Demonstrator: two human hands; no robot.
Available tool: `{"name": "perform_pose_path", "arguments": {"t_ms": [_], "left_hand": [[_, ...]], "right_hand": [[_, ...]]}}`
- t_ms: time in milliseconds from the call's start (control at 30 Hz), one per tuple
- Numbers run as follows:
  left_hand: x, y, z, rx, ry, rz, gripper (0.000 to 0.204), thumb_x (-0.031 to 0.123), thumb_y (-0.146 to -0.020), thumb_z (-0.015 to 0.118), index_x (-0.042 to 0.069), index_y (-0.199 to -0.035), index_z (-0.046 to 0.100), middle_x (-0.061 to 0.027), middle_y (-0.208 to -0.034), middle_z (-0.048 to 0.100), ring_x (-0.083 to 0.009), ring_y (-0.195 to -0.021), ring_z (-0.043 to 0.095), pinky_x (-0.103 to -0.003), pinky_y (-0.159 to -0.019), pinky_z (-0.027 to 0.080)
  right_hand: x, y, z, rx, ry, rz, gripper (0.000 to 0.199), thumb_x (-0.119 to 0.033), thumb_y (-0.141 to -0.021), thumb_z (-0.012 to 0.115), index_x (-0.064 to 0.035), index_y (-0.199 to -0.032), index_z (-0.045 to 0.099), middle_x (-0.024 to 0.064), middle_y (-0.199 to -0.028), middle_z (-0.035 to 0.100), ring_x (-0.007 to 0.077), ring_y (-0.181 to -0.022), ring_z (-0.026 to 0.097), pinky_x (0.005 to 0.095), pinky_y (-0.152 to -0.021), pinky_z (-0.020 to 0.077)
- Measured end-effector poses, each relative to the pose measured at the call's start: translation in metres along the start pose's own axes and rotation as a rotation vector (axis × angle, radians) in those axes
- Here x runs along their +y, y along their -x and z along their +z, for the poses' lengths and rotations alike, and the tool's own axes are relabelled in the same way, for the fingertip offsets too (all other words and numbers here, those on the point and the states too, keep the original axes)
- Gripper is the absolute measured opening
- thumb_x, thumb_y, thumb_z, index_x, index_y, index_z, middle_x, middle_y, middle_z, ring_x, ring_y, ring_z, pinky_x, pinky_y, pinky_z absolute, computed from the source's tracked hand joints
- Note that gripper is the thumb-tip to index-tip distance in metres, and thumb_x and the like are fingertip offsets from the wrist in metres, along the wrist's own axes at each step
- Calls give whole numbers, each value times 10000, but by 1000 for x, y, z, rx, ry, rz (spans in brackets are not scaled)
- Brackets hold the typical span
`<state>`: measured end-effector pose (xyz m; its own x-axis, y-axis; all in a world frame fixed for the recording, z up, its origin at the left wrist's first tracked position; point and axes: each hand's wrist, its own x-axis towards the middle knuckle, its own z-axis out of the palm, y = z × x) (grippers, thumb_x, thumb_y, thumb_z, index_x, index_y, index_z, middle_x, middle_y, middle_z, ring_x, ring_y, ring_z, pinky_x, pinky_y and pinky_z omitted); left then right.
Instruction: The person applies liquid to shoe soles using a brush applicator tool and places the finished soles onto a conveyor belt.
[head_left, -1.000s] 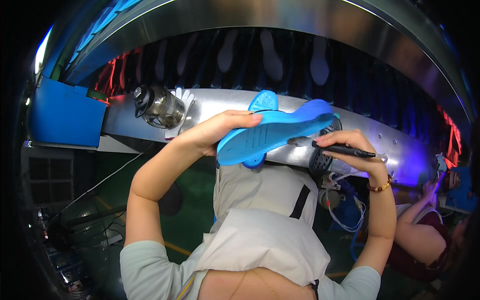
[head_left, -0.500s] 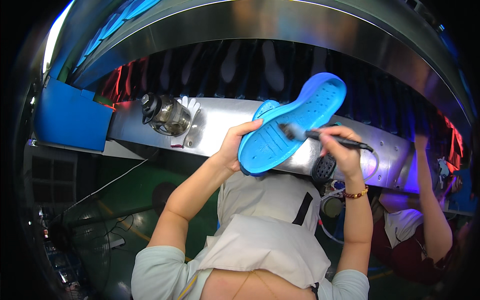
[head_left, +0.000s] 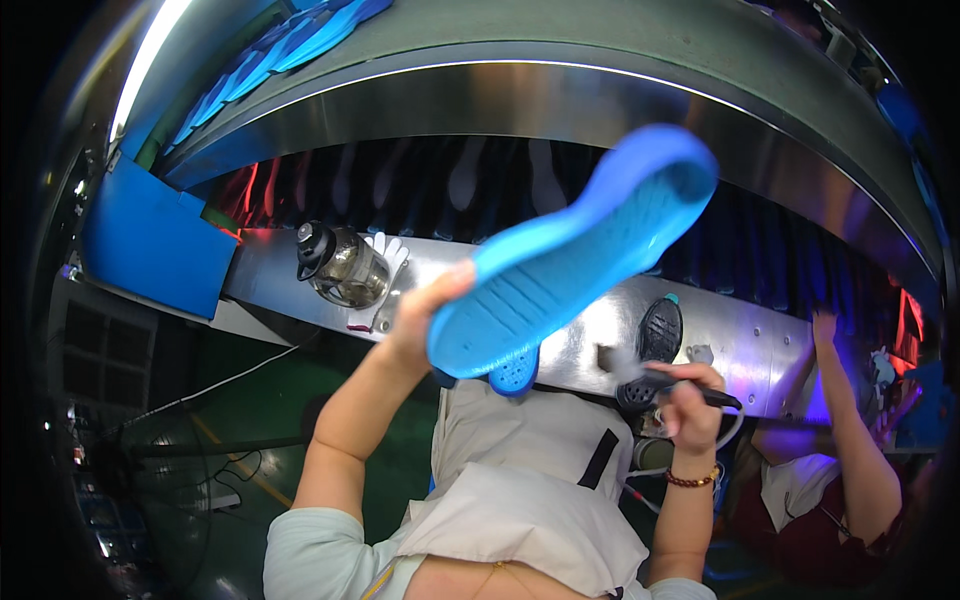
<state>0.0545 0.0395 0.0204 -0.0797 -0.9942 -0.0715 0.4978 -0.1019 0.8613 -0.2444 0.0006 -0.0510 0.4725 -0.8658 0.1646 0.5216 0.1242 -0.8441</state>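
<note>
My left hand (head_left: 412,325) grips the edge of a large blue shoe sole (head_left: 560,280) at its lower left end. The sole is held up and tilted, its grooved inner face toward me and its far end raised to the right. Right of it, my right hand (head_left: 690,408) is closed around the dark handle of a brush (head_left: 630,368) with a hose at its back end. The bristles are smeared by motion and apart from the sole. Below the held sole shows a blue piece with small holes (head_left: 515,372), mostly hidden. A black sole (head_left: 660,330) lies behind the brush.
A glass jug with a black lid (head_left: 350,270) and a white glove (head_left: 395,255) stand on the metal ledge (head_left: 590,320). Behind runs a dark conveyor with soles (head_left: 465,175) under a metal hood. At right, another person's arm (head_left: 845,390) reaches toward it.
The brush has left the sole and moved down and right with my right hand. My left hand has shifted left and down with the sole. More of the black sole shows.
</note>
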Motion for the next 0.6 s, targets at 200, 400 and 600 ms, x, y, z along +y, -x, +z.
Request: {"name": "perform_pose_path", "arguments": {"t_ms": [200,400,600], "left_hand": [[110,-84,-9,-480,364,401,661,461,-890,228,-32,-1330,198,-252,-1328,293,-398,-1174,381,-575,-979,275],[67,-95,-9,-142,547,443,559,384,-882,399,-34,-1251,362,-200,-1243,444,-321,-1108,468,-448,-963,348],[-163,-12,-112,525,-1271,-437,898,506,-669,654,-41,-1289,306,-329,-1199,384,-389,-1116,423,-414,-952,339]], "right_hand": [[14,-3,-17,120,-90,-51,195,-71,-884,428,20,-1039,504,244,-1054,565,53,-372,360,185,-399,296],[18,-13,-10,210,-220,-73,194,-84,-864,482,11,-1029,523,192,-1025,587,81,-438,405,191,-433,319],[31,2,-28,395,-250,-6,242,-117,-868,471,28,-1055,519,127,-969,588,122,-624,511,215,-544,409]]}}
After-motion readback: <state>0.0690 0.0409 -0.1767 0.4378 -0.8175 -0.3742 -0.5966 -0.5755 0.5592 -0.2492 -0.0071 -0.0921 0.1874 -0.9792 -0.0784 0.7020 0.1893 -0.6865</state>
